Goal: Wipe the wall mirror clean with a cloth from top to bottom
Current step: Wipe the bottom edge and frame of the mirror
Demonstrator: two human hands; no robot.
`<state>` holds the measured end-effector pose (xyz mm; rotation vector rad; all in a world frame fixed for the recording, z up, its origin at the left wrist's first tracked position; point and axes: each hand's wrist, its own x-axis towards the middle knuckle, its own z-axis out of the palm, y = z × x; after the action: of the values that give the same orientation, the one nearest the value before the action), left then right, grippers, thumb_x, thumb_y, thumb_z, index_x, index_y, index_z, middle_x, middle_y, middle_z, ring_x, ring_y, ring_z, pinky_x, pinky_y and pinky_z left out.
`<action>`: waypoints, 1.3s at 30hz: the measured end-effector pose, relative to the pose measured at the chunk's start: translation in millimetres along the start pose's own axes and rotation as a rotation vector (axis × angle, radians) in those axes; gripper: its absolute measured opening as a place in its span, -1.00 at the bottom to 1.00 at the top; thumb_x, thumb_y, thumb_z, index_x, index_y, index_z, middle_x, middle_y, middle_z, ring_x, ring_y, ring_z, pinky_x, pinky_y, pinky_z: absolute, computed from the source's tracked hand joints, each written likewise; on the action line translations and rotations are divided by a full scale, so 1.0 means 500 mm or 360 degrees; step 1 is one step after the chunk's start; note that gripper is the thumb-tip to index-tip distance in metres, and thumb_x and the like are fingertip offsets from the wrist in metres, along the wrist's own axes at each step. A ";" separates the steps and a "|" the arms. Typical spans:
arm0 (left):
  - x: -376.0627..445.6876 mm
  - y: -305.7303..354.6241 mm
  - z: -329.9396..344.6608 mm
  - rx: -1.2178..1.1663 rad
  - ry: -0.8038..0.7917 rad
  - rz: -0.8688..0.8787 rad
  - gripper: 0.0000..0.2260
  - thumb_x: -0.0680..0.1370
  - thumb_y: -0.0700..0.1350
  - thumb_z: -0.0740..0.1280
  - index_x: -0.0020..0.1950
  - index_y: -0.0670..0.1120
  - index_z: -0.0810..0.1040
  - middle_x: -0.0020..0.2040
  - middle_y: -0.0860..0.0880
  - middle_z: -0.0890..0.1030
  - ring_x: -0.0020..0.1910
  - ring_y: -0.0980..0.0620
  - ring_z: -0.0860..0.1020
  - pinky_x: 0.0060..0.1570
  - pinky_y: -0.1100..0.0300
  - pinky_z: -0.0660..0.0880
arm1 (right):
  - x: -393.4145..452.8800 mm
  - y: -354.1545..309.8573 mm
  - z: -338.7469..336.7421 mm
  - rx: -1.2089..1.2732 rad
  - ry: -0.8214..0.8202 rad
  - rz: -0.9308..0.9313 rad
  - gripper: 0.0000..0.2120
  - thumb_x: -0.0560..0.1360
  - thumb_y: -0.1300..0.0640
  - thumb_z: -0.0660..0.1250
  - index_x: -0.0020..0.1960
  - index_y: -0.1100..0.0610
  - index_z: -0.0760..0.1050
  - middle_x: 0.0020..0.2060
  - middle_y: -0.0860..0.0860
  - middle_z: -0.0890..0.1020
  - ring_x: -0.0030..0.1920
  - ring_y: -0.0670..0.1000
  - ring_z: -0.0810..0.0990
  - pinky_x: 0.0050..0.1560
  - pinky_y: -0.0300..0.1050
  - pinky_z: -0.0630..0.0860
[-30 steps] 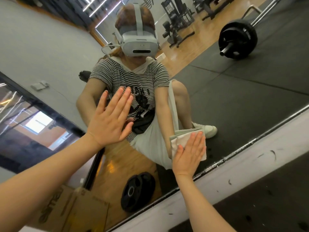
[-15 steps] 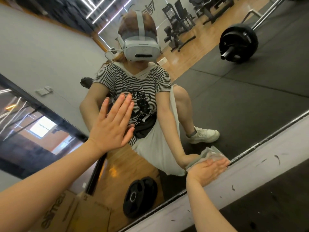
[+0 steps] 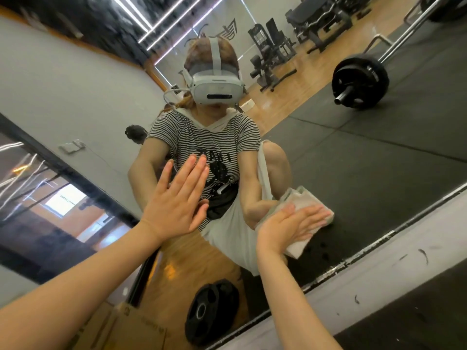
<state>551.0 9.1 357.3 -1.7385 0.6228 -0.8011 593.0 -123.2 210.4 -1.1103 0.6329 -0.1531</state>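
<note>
so right hand (image 3: pixel 290 227) lies flat, fingers straight, pressing the folded white cloth (image 3: pixel 304 198) onto the wall mirror (image 3: pixel 379 152) near its bottom edge. left hand (image 3: pixel 174 200), open-palmed on the glass, likely braces the crouch.

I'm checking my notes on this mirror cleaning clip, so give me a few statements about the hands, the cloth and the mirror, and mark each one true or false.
1. The right hand presses the cloth flat against the mirror. True.
2. The left hand holds a spray bottle. False: it holds nothing and lies flat on the glass with straight fingers.
3. The cloth is near the mirror's lower edge. True.
4. The cloth is dark blue. False: it is whitish.
5. A barbell shows in the mirror's reflection. True.
</note>
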 end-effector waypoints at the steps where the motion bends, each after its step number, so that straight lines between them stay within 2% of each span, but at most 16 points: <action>1: 0.001 0.000 -0.001 -0.0001 -0.0001 0.0001 -0.36 0.59 0.06 0.10 0.57 -0.26 0.05 0.56 -0.20 0.10 0.52 -0.18 0.17 0.49 -0.18 -0.06 | 0.001 -0.011 0.008 0.0003 -0.0005 0.0007 -0.41 0.64 0.06 -0.06 0.57 0.23 -0.20 0.56 0.13 -0.20 0.56 0.10 -0.24 0.45 -0.14 -0.34; 4: 0.001 0.001 -0.004 -0.0014 -0.0004 0.0005 -0.35 0.58 0.06 0.10 0.57 -0.26 0.03 0.56 -0.23 0.12 0.52 -0.18 0.16 0.49 -0.18 -0.05 | -0.007 -0.077 0.021 0.0029 -0.0050 0.0120 -0.42 0.68 0.12 0.01 0.57 0.21 -0.21 0.56 0.12 -0.22 0.55 0.10 -0.26 0.47 -0.05 -0.29; 10: 0.003 0.002 -0.003 0.0001 -0.0040 0.0010 -0.36 0.56 0.05 0.13 0.54 -0.29 0.13 0.53 -0.23 0.20 0.52 -0.19 0.17 0.47 -0.20 0.00 | -0.033 -0.188 0.035 0.0089 -0.0360 0.0000 -0.35 0.66 0.12 0.06 0.56 0.18 -0.30 0.54 0.09 -0.33 0.53 0.07 -0.35 0.46 -0.03 -0.31; 13: 0.003 0.000 -0.003 -0.0008 -0.0034 0.0019 -0.35 0.56 0.06 0.13 0.54 -0.28 0.11 0.53 -0.24 0.19 0.52 -0.19 0.16 0.48 -0.19 -0.02 | -0.043 -0.235 0.037 0.0176 -0.0495 -0.0190 -0.35 0.66 0.13 0.08 0.57 0.18 -0.26 0.53 0.06 -0.35 0.52 0.03 -0.37 0.45 -0.08 -0.32; 16: 0.000 -0.001 -0.001 -0.0030 -0.0023 0.0024 -0.32 0.56 0.06 0.13 0.57 -0.27 0.03 0.56 -0.22 0.09 0.55 -0.17 0.08 0.49 -0.20 -0.02 | -0.051 -0.239 0.035 0.0207 -0.0565 -0.0395 -0.37 0.66 0.13 0.07 0.57 0.17 -0.24 0.53 0.07 -0.34 0.52 0.01 -0.37 0.43 -0.15 -0.37; 18: 0.000 -0.001 0.000 -0.0029 -0.0022 0.0022 -0.32 0.56 0.06 0.13 0.57 -0.26 0.03 0.57 -0.21 0.05 0.56 -0.17 0.07 0.49 -0.20 -0.02 | -0.053 -0.206 0.031 0.0030 -0.0499 -0.0645 -0.39 0.65 0.10 0.04 0.58 0.16 -0.20 0.55 0.09 -0.27 0.53 0.03 -0.32 0.43 -0.14 -0.36; 20: 0.000 -0.001 0.000 -0.0027 -0.0021 0.0024 -0.32 0.57 0.06 0.14 0.57 -0.27 0.04 0.58 -0.21 0.04 0.55 -0.17 0.08 0.48 -0.20 -0.01 | -0.049 -0.158 0.027 -0.0272 -0.0323 -0.0993 -0.40 0.62 0.00 -0.02 0.59 0.17 -0.08 0.57 0.14 -0.08 0.56 0.10 -0.15 0.49 0.04 -0.12; 22: 0.000 0.000 0.000 -0.0025 -0.0011 0.0022 -0.33 0.57 0.06 0.12 0.57 -0.27 0.04 0.58 -0.21 0.04 0.55 -0.18 0.09 0.48 -0.21 -0.01 | -0.033 -0.119 0.029 -0.0459 -0.0203 -0.1196 -0.40 0.59 -0.05 -0.01 0.56 0.18 0.04 0.55 0.17 0.12 0.53 0.14 0.04 0.41 0.13 0.09; 25: -0.001 -0.001 0.001 -0.0040 0.0004 0.0020 -0.35 0.59 0.06 0.10 0.57 -0.27 0.04 0.58 -0.21 0.05 0.54 -0.19 0.12 0.47 -0.22 0.02 | -0.006 -0.099 0.022 -0.0537 -0.0145 -0.1371 -0.43 0.60 -0.04 0.00 0.54 0.18 0.11 0.53 0.16 0.20 0.51 0.12 0.10 0.36 0.14 0.03; 29: -0.002 -0.001 0.003 -0.0062 0.0017 0.0022 -0.36 0.60 0.05 0.10 0.57 -0.27 0.04 0.57 -0.21 0.08 0.54 -0.18 0.13 0.48 -0.21 0.02 | 0.020 -0.085 0.000 -0.0559 -0.0142 -0.1610 -0.45 0.65 -0.13 -0.14 0.53 0.12 0.21 0.51 0.12 0.24 0.50 0.08 0.15 0.37 0.11 -0.01; 31: -0.003 -0.001 0.002 -0.0080 0.0018 0.0018 -0.36 0.59 0.05 0.11 0.57 -0.27 0.05 0.57 -0.21 0.09 0.53 -0.19 0.14 0.48 -0.20 0.01 | 0.043 -0.077 -0.012 -0.0536 -0.0101 -0.1725 -0.50 0.64 -0.07 -0.05 0.49 0.11 0.30 0.48 0.11 0.32 0.47 0.05 0.21 0.40 0.10 -0.04; 33: -0.001 -0.001 0.001 -0.0069 0.0021 0.0024 -0.35 0.59 0.05 0.12 0.56 -0.27 0.05 0.56 -0.22 0.11 0.53 -0.19 0.15 0.48 -0.20 0.01 | 0.062 -0.073 -0.011 -0.0524 -0.0029 -0.1801 -0.53 0.60 -0.01 0.06 0.45 0.13 0.35 0.44 0.11 0.38 0.46 0.05 0.24 0.46 0.09 -0.17; 35: -0.001 0.000 -0.001 -0.0078 0.0013 0.0014 -0.34 0.58 0.05 0.12 0.57 -0.27 0.04 0.57 -0.21 0.10 0.54 -0.19 0.12 0.48 -0.20 0.01 | 0.065 -0.074 0.005 -0.0548 -0.0010 -0.1876 -0.49 0.58 0.01 0.10 0.46 0.20 0.30 0.44 0.14 0.36 0.46 0.10 0.22 0.48 0.10 -0.28; 39: 0.000 0.001 0.002 -0.0071 0.0023 0.0016 -0.33 0.57 0.04 0.13 0.57 -0.27 0.03 0.57 -0.22 0.05 0.56 -0.18 0.05 0.50 -0.18 -0.06 | 0.049 -0.107 0.047 -0.0696 -0.0082 -0.2058 -0.44 0.61 -0.01 -0.01 0.49 0.31 0.08 0.49 0.18 0.20 0.48 0.17 0.12 0.48 0.09 -0.17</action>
<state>551.5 9.4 356.5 -1.7700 0.6635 -0.7988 635.8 -139.3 254.0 -1.8079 -0.2074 -1.1253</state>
